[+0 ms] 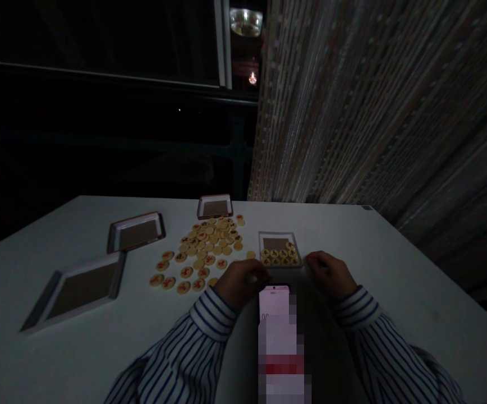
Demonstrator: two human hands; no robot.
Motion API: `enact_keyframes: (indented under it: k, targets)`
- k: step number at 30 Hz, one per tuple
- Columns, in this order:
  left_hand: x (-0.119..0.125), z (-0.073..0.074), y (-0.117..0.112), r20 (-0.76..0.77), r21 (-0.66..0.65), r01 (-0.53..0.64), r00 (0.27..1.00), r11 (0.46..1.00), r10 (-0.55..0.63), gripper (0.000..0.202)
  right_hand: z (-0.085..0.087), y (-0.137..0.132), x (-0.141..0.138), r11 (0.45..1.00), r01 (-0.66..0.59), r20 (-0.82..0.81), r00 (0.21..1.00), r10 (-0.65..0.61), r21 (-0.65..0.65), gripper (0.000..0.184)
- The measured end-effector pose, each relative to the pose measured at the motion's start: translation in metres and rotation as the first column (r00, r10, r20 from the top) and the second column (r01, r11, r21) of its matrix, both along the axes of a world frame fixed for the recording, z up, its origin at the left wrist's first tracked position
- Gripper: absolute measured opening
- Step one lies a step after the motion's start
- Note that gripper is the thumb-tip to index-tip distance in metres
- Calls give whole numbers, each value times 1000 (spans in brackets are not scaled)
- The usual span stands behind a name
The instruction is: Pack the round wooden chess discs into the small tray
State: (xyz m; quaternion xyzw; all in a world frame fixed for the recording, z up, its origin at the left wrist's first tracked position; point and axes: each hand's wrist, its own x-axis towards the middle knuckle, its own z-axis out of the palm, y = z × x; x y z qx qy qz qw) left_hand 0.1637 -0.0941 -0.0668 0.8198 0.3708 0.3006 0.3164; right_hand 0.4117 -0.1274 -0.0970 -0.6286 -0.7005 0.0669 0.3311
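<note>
My left hand (243, 280) is closed, its fingers curled in just below the near left corner of a small clear-rimmed box (278, 233). Whether a piece is inside those fingers is too dark to tell. Round wooden Chinese chess pieces (283, 261) with dark characters line the near side of that box. To the box's right, my right hand (330, 275) rests on the table, loosely closed, with no object showing in it. A heap of loose chess pieces (212, 235), some with red characters and some blank side up, spreads left of my left hand.
A lit phone (274, 306) lies between my forearms. Three more shallow trays or lids stand on the white table (395, 269): one large (52, 280), one medium (113, 238), one small (214, 197) at the back. A bead-string curtain (331, 112) hangs behind the table.
</note>
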Motion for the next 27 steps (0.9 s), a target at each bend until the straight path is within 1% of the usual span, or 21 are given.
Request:
enact_keyframes:
  k: [4, 9, 13, 16, 19, 22, 25, 27]
  targets:
    - [-4, 6, -8, -47, -2, 38, 998, 999, -38, 12, 0, -1, -1, 1000, -4, -1, 1000, 4, -5, 22]
    - [-10, 10, -14, -50, 17, 72, 996, 997, -71, 13, 0, -1, -2, 1000, 1, -13, 1000, -2, -12, 23]
    - [-20, 15, -12, -60, 34, 83, 995, 996, -81, 14, -2, 0, -2, 1000, -12, -31, 999, 12, -13, 23]
    - [-31, 20, -5, -61, 43, 65, 996, 997, -62, 16, -4, 0, -1, 1000, -23, -35, 999, 23, -3, 23]
    - [-45, 26, 6, -5, 34, -13, 1000, 999, 13, 19, -5, 0, -1, 1000, -20, -36, 999, 20, 4, 23]
    - [-64, 31, 18, 48, 47, -160, 986, 986, 158, 22, -5, 0, -1, 1000, 1, -64, 998, -1, 12, 23]
    - [-86, 33, 30, 91, 99, -348, 936, 932, 340, 23, -2, -1, -5, 1000, 19, -91, 996, -17, 25, 24]
    - [-101, 33, 36, 104, 95, -433, 900, 896, 424, 25, 2, -1, -9, 999, 12, -87, 996, -9, 36, 24]
